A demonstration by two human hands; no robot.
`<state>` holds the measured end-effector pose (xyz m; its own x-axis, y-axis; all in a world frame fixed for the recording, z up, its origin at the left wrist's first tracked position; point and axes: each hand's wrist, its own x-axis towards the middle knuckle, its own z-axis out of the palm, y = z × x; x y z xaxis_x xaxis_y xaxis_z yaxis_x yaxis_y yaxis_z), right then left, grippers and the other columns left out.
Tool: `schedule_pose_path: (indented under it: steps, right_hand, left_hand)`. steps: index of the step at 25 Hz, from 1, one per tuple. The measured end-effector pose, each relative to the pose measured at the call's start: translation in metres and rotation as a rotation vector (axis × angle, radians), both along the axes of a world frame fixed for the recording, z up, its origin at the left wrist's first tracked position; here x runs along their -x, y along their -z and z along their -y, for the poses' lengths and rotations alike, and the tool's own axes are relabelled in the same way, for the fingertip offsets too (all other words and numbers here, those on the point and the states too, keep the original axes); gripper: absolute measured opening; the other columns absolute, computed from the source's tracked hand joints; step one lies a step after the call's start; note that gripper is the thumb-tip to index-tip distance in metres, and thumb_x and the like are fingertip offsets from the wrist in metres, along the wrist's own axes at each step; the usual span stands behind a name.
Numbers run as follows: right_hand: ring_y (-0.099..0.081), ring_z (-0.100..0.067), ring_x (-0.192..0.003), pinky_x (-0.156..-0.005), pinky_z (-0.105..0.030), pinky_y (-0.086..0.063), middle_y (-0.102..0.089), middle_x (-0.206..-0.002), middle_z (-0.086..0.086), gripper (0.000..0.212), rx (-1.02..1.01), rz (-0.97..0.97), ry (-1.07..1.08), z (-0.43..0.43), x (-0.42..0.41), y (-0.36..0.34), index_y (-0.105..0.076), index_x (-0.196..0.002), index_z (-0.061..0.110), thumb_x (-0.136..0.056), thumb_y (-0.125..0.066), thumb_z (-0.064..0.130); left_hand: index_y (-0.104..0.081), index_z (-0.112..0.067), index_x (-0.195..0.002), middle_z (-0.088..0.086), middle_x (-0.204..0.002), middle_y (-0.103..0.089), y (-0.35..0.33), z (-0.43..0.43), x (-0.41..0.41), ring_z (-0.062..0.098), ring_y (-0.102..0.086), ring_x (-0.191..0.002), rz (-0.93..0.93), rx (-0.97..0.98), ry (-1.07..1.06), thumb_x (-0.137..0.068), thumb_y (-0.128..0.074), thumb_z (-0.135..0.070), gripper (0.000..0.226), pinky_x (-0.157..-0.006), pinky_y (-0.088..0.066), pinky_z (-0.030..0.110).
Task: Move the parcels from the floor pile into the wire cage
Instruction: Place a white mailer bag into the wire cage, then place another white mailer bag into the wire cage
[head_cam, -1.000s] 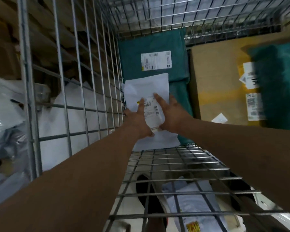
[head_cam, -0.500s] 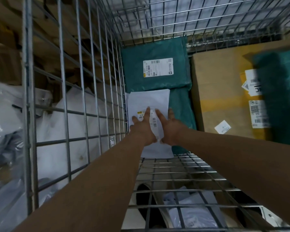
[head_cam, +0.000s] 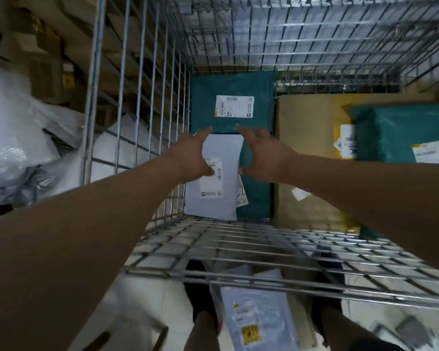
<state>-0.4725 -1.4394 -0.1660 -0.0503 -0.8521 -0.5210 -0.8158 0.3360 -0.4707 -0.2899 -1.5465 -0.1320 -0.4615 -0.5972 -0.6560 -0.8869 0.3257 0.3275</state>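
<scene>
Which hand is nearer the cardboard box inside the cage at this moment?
Right. The right hand hovers over a teal parcel just beside the cardboard box. The left hand is farther off, across the white parcel, near the wire cage left wall.

— What is way over on the left?
— Some brown boxes (head_cam: 46, 59), piled one on another. One has a small yellow sticker (head_cam: 68, 82).
— And down at the bottom?
— Two black shoes. The left shoe (head_cam: 197, 287) and the right shoe (head_cam: 325, 312) both stand on a pale floor (head_cam: 142, 300). Near the left shoe lies a flat brown card (head_cam: 129, 333) with a long dark slot in it.
</scene>
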Motion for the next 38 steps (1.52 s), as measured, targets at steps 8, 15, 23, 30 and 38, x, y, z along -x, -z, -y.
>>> schedule_pose_path:
  steps: [8, 15, 23, 30, 38]
  right_hand:
    - [-0.037, -0.034, -0.144, -0.114, -0.040, -0.039, -0.022, -0.163, -0.014, 0.101, 0.090, 0.005, -0.116, -0.048, 0.015, -0.119, -0.014, -0.163, 0.024, -0.087, -0.077, 0.044]
    - [-0.038, -0.034, -0.143, -0.110, -0.038, -0.038, -0.022, -0.163, -0.013, 0.091, 0.094, -0.057, -0.144, -0.104, -0.022, -0.181, -0.017, -0.162, 0.025, -0.091, -0.072, 0.043]
    - [-0.052, -0.033, -0.128, -0.102, -0.036, -0.044, -0.043, -0.149, -0.013, 0.076, 0.354, -0.062, 0.002, -0.193, -0.076, -0.263, -0.037, -0.156, 0.019, -0.088, -0.071, 0.025]
    - [-0.047, -0.036, -0.134, -0.107, -0.038, -0.043, -0.042, -0.149, -0.017, 0.076, 0.235, 0.038, 0.037, -0.292, -0.143, -0.244, -0.040, -0.154, 0.020, -0.085, -0.069, 0.014]
    - [-0.045, -0.043, -0.130, -0.098, -0.043, -0.045, -0.036, -0.149, -0.023, 0.090, 0.047, 0.049, 0.034, -0.378, -0.173, -0.114, -0.021, -0.162, 0.027, -0.086, -0.070, 0.021]
  left_hand:
    - [-0.039, -0.024, -0.155, 0.009, -0.153, -0.045, -0.105, -0.090, 0.018, 0.025, -0.048, -0.136, -0.106, 0.088, -0.230, -0.080, -0.085, -0.033, 0.089, -0.107, -0.044, 0.034]
    - [-0.049, -0.024, -0.148, 0.007, -0.143, -0.055, -0.153, -0.172, -0.010, 0.025, -0.056, -0.125, -0.204, 0.186, -0.287, -0.089, -0.072, -0.040, 0.065, -0.104, -0.047, 0.038]
    - [-0.048, -0.021, -0.147, 0.015, -0.136, -0.050, -0.221, -0.271, -0.065, 0.034, -0.052, -0.122, -0.304, 0.355, -0.210, -0.094, -0.062, -0.037, 0.058, -0.100, -0.047, 0.045]
    - [-0.046, -0.024, -0.147, 0.013, -0.142, -0.047, -0.195, -0.365, -0.125, 0.037, -0.050, -0.127, -0.181, 0.287, -0.202, -0.079, -0.062, -0.048, 0.073, -0.103, -0.045, 0.049]
    - [-0.025, -0.036, -0.157, 0.009, -0.159, -0.025, -0.081, -0.447, -0.166, 0.035, -0.039, -0.137, 0.001, 0.211, -0.281, -0.086, -0.068, -0.049, 0.083, -0.105, -0.040, 0.049]
